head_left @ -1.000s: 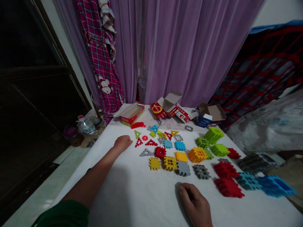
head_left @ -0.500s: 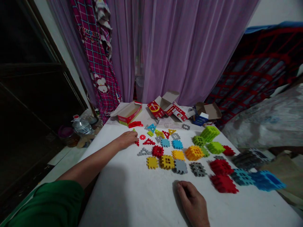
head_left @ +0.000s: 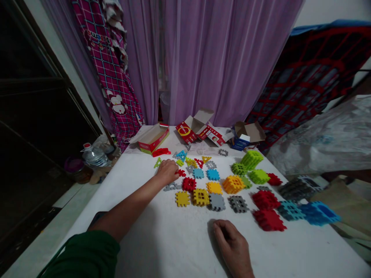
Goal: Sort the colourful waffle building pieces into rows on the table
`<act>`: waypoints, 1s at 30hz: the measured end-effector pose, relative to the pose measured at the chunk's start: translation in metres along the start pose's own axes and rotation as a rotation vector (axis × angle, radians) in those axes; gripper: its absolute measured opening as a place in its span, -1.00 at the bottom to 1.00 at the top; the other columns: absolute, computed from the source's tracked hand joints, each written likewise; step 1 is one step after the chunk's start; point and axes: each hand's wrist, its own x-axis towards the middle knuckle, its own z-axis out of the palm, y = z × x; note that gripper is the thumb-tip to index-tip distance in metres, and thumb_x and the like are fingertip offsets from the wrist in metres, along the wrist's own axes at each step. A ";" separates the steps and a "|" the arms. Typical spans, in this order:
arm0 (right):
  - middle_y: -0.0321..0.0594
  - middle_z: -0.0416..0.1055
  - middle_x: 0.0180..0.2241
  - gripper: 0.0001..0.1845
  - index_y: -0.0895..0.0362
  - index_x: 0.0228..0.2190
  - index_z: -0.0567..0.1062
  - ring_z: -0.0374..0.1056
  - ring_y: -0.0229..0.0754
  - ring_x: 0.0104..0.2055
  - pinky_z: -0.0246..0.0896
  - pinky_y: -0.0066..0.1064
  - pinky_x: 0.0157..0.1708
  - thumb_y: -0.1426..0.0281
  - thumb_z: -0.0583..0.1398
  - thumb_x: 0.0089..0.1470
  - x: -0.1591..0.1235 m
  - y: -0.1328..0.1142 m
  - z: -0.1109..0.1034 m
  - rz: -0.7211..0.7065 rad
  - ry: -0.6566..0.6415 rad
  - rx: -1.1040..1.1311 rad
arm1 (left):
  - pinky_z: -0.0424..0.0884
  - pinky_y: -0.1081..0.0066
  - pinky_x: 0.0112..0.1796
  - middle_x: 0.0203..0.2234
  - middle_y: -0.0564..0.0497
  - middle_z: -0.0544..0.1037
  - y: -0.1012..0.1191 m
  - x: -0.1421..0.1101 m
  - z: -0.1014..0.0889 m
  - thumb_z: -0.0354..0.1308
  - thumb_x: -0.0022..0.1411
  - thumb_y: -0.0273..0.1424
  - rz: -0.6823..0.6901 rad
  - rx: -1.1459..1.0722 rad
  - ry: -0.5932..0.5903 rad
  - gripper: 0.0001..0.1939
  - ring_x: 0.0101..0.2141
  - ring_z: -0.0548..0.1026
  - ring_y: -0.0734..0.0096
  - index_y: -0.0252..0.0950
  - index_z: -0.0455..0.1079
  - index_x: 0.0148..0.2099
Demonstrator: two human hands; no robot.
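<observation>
Head view: your left hand (head_left: 167, 172) lay palm down among the plastic waffle pieces on the desk (head_left: 171, 243), fingers curled over them, and you could not tell whether that grip held anything. Its fingertips were just beside a red triangle piece (head_left: 181, 173), a green triangle piece (head_left: 158, 163) sat just left of the hand, and a grey triangle piece (head_left: 172, 187) lay just below it.

Your right hand (head_left: 232, 241) rested on the desk near the front edge, well apart from the left. Its grip was loosely curled, with nothing showing in it, and the nearest piece was a dark grey square piece (head_left: 237, 204).

Between your hands and to the right, you had one red square piece (head_left: 189, 184), three yellow square pieces (head_left: 182, 199), two blue square pieces (head_left: 213, 174) and one pale grey square piece (head_left: 216, 201). Further right stood four green blocks (head_left: 251, 160), one orange block (head_left: 233, 184) and three red blocks (head_left: 265, 199). Three blurred stacks (head_left: 319, 213) in blue and grey lay at the right end. Three opened cardboard boxes (head_left: 153, 141) stood at the far edge, before a purple curtain (head_left: 203, 58).
</observation>
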 end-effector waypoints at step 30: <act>-0.26 0.50 -0.46 -0.69 0.08 -0.45 0.53 0.41 -0.22 -0.45 0.30 -0.49 -0.43 0.15 0.13 0.17 0.001 0.002 -0.001 -0.024 -0.019 -0.006 | 0.25 0.16 -0.03 -0.16 -0.11 0.54 -0.003 -0.003 0.010 0.18 0.22 -0.35 0.107 0.033 -0.014 -0.84 -0.06 0.40 0.11 -0.23 0.58 -0.22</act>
